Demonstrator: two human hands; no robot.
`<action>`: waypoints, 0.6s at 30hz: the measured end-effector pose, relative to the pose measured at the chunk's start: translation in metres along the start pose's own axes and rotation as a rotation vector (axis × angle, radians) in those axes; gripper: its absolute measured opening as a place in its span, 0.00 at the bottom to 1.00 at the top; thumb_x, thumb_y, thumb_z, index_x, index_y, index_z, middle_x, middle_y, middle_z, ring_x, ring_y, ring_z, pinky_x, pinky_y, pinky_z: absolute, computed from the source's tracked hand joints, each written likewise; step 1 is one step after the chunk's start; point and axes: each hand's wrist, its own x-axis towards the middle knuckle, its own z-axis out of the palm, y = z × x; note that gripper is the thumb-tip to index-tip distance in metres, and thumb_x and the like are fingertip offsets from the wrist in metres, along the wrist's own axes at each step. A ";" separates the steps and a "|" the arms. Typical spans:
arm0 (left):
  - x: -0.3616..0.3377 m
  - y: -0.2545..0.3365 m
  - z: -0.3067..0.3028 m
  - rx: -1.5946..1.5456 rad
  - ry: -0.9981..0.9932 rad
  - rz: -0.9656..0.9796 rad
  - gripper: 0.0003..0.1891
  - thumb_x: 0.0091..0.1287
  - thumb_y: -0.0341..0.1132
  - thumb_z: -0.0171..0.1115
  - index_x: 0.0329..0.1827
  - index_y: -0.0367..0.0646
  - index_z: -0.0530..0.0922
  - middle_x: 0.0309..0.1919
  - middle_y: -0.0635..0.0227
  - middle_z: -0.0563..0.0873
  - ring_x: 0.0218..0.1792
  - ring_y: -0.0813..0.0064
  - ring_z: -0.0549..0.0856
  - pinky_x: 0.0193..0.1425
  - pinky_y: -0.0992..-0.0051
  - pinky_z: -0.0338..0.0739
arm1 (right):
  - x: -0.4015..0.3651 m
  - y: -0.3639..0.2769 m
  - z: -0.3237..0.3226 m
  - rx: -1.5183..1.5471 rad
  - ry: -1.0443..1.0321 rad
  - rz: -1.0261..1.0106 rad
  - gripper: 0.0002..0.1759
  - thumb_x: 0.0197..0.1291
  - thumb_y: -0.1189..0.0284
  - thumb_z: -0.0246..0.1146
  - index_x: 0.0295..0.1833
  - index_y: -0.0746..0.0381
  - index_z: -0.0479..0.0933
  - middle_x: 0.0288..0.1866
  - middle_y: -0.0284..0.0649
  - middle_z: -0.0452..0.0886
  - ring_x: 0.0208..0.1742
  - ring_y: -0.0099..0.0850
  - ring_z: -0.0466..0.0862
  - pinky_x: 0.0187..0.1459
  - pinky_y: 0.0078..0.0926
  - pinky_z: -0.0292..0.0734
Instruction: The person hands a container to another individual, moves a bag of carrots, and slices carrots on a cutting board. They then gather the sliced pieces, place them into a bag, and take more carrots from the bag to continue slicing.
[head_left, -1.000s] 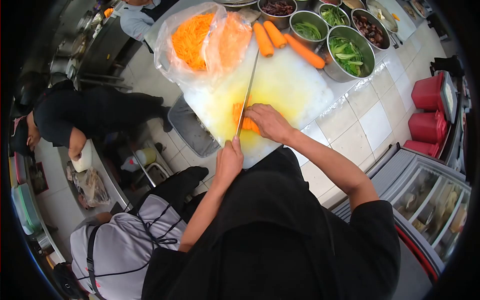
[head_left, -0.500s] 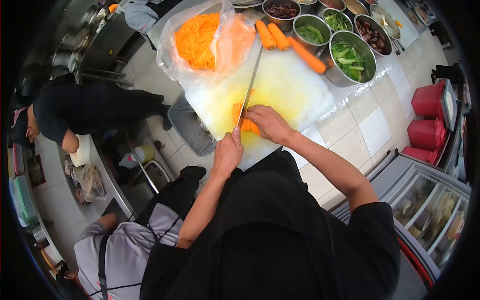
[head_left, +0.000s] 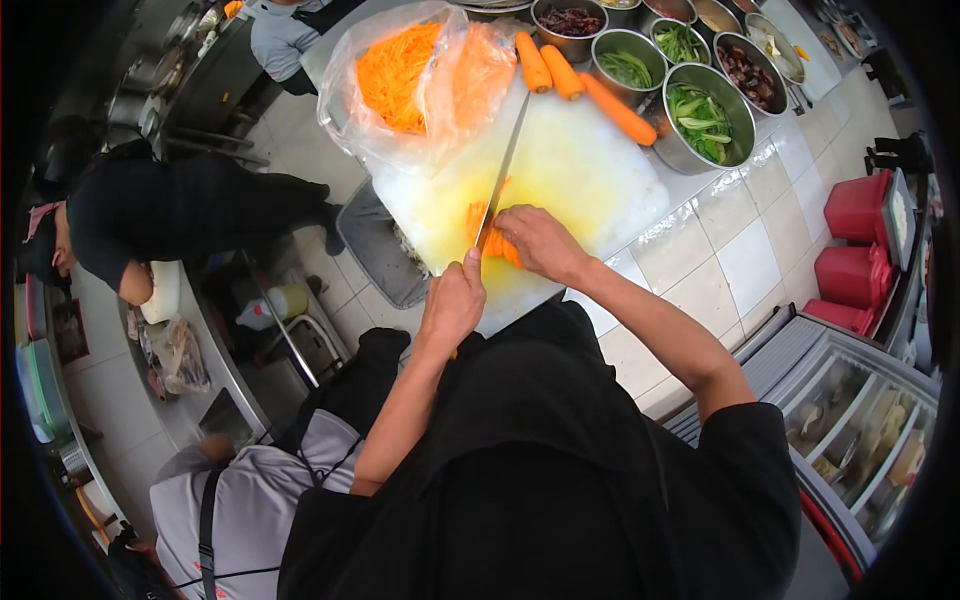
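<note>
My left hand point(head_left: 452, 298) is wrapped round the handle of a long knife point(head_left: 507, 165), its blade pointing away from me across the white, yellow-stained cutting board point(head_left: 595, 175). Right of the blade, my right hand point(head_left: 543, 243) presses curled fingertips onto sliced carrot point(head_left: 505, 249), close against the knife. Cut carrot strips point(head_left: 475, 213) lie on the blade's left side. At the board's far edge are three whole peeled carrots point(head_left: 620, 110). A clear plastic bag point(head_left: 345, 110) full of shredded carrot point(head_left: 398, 80) rests on the far left of the board.
Metal containers of cut greens point(head_left: 700, 125) and dark pieces point(head_left: 748, 75) stand beyond the board. Below its left edge is a grey bin point(head_left: 375, 245). Co-workers are at the left, one in black point(head_left: 190, 205) and one in grey point(head_left: 265, 500). Red bins point(head_left: 850, 270) stand at right.
The knife and both my hands stay in nearly the same place on the carrot. The view has shifted slightly. At lower left, the grey-clad co-worker's arm has moved.
</note>
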 end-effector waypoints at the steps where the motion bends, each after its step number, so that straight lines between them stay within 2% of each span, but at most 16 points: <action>1: -0.005 -0.001 -0.002 0.013 -0.010 0.000 0.31 0.78 0.51 0.40 0.38 0.25 0.77 0.36 0.26 0.80 0.43 0.27 0.78 0.50 0.43 0.72 | -0.001 0.001 0.000 0.017 -0.007 0.017 0.15 0.56 0.79 0.58 0.50 0.63 0.78 0.46 0.43 0.81 0.51 0.42 0.79 0.55 0.38 0.73; 3: -0.015 -0.006 -0.002 0.029 -0.023 0.003 0.31 0.78 0.51 0.40 0.37 0.25 0.77 0.36 0.26 0.80 0.43 0.27 0.78 0.50 0.42 0.72 | -0.002 0.004 0.001 0.033 -0.010 0.038 0.14 0.57 0.79 0.58 0.50 0.63 0.78 0.45 0.43 0.81 0.51 0.42 0.79 0.54 0.38 0.73; 5: -0.024 -0.013 0.001 0.020 -0.027 0.016 0.31 0.78 0.51 0.40 0.37 0.25 0.77 0.34 0.27 0.80 0.42 0.27 0.78 0.49 0.42 0.71 | -0.005 0.006 0.005 0.027 0.081 -0.060 0.14 0.57 0.79 0.58 0.50 0.63 0.77 0.46 0.43 0.81 0.51 0.43 0.79 0.54 0.38 0.74; 10: -0.003 -0.025 0.029 0.032 0.023 0.039 0.31 0.78 0.51 0.39 0.38 0.25 0.77 0.33 0.27 0.80 0.41 0.27 0.79 0.49 0.41 0.71 | -0.004 0.004 0.005 0.056 0.048 -0.023 0.14 0.57 0.79 0.59 0.50 0.63 0.78 0.48 0.42 0.81 0.52 0.42 0.79 0.56 0.38 0.73; 12: 0.006 -0.017 0.025 0.026 0.042 0.062 0.31 0.78 0.51 0.39 0.38 0.25 0.77 0.33 0.27 0.80 0.42 0.27 0.79 0.49 0.42 0.71 | -0.003 0.002 0.003 0.063 0.029 -0.011 0.14 0.57 0.79 0.59 0.49 0.63 0.79 0.49 0.42 0.80 0.52 0.42 0.79 0.56 0.38 0.73; 14: 0.006 -0.004 0.010 -0.020 0.024 0.035 0.30 0.78 0.50 0.40 0.38 0.26 0.77 0.34 0.26 0.80 0.43 0.28 0.79 0.50 0.42 0.71 | -0.004 -0.002 -0.001 -0.011 0.121 -0.023 0.13 0.57 0.79 0.59 0.48 0.63 0.80 0.50 0.43 0.80 0.53 0.42 0.78 0.56 0.37 0.73; 18: -0.015 -0.013 0.009 0.044 -0.033 0.010 0.31 0.79 0.50 0.38 0.41 0.26 0.79 0.37 0.29 0.81 0.46 0.31 0.79 0.53 0.46 0.71 | -0.006 0.006 0.006 0.011 0.090 -0.019 0.11 0.58 0.78 0.59 0.47 0.63 0.80 0.50 0.43 0.80 0.53 0.42 0.78 0.56 0.37 0.73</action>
